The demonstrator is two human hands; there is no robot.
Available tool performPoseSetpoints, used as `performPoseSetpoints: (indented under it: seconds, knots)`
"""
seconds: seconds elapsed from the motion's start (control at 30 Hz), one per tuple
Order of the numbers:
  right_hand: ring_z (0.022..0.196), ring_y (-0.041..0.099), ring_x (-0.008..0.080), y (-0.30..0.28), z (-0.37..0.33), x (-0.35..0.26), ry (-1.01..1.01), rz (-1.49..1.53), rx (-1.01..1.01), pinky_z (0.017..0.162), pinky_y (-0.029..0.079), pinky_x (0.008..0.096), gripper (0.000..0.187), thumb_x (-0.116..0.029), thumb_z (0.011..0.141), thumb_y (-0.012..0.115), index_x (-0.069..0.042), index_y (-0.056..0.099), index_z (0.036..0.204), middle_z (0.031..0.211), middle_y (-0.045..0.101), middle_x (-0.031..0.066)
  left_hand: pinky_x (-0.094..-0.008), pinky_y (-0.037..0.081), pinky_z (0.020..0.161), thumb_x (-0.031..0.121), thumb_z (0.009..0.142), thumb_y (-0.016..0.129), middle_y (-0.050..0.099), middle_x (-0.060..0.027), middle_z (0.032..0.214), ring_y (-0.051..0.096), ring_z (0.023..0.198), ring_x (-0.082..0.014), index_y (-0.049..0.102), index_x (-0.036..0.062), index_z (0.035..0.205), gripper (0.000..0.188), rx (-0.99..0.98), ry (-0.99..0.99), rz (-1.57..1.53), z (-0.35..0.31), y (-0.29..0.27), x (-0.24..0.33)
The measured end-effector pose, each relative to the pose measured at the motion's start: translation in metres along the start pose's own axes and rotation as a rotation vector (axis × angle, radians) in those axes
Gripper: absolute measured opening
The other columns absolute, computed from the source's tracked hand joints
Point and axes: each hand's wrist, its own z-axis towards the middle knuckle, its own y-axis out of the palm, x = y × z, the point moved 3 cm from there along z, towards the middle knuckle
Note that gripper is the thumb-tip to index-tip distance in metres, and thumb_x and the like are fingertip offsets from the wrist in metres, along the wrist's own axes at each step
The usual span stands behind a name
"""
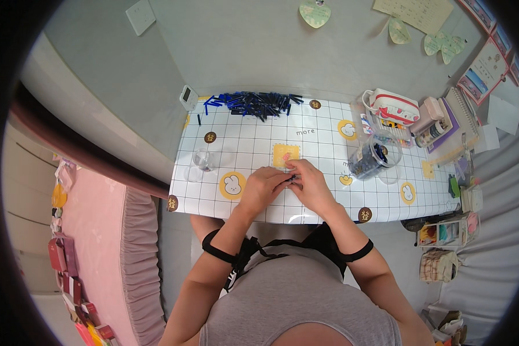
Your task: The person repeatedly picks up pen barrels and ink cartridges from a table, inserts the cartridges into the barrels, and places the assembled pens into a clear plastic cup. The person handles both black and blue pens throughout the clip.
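Dark piece (291, 178), mostly hidden, was pinched between left hand (263, 187) and right hand (309, 185), left of the clear tub (368, 153); slack pinch could've dropped it.

Small dark-blue piece (292, 177), partly hidden

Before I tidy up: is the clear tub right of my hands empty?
The clear tub is not empty: dark blue pieces show through its wall. Whether they fill it completely, I cannot tell.
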Motion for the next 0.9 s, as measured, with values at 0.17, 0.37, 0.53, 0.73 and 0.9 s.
performPoseSetpoints:
  seconds: [0.17, 0.37, 0.53, 0.73, 0.9]
  knots:
    - [0.108, 0.069, 0.0372, -0.009, -0.013, -0.007, -0.023, -0.272, 0.074, 0.094, 0.061, 0.0446, 0.048, 0.006, 0.086, 0.084, -0.003, 0.069, 0.131, 0.129, 0.065, 0.0142, -0.0446, 0.061, 0.084, 0.005, 0.086, 0.088, 0.080, -0.0102, 0.102, 0.075, 0.095, -0.0338, 0.082, 0.0057, 0.108, 0.022, -0.006, 0.034, -0.001, -0.001, -0.001, 0.003]
    - [0.108, 0.066, 0.0343, -0.014, -0.020, 0.002, -0.125, -0.440, 0.111, 0.095, 0.058, 0.0440, 0.023, -0.003, 0.091, 0.083, -0.001, 0.075, 0.112, 0.114, 0.069, 0.0102, -0.0440, 0.061, 0.083, 0.004, 0.088, 0.088, 0.080, -0.0115, 0.100, 0.074, 0.093, -0.0349, 0.082, 0.0040, 0.105, 0.018, 0.005, -0.033, -0.057, 0.000, -0.002, 0.003]
    - [0.101, 0.070, 0.0334, -0.011, -0.011, 0.005, -0.126, -0.341, 0.127, 0.088, 0.059, 0.0424, 0.015, -0.001, 0.094, 0.081, -0.001, 0.073, 0.107, 0.107, 0.071, 0.0116, -0.0409, 0.061, 0.076, 0.004, 0.090, 0.089, 0.081, -0.0114, 0.100, 0.075, 0.088, -0.0312, 0.084, 0.0041, 0.107, 0.017, 0.014, -0.158, -0.132, 0.001, -0.005, 0.001]
    - [0.085, 0.077, 0.0251, -0.006, -0.005, 0.000, -0.051, -0.015, 0.169, 0.073, 0.061, 0.0350, 0.016, 0.001, 0.097, 0.083, 0.000, 0.076, 0.111, 0.100, 0.075, 0.0111, -0.0315, 0.062, 0.071, 0.007, 0.093, 0.090, 0.085, -0.0110, 0.102, 0.079, 0.085, -0.0225, 0.086, 0.0041, 0.110, 0.018, 0.041, -0.288, -0.257, 0.002, -0.012, -0.006]
    - [0.089, 0.078, 0.0199, -0.006, 0.000, 0.004, -0.072, 0.104, 0.160, 0.079, 0.063, 0.0307, 0.020, 0.002, 0.092, 0.087, -0.003, 0.084, 0.111, 0.104, 0.078, 0.0087, -0.0291, 0.059, 0.069, 0.008, 0.093, 0.091, 0.085, -0.0098, 0.100, 0.077, 0.081, -0.0162, 0.086, 0.0034, 0.109, 0.018, 0.010, -0.381, -0.378, -0.001, -0.010, -0.007]
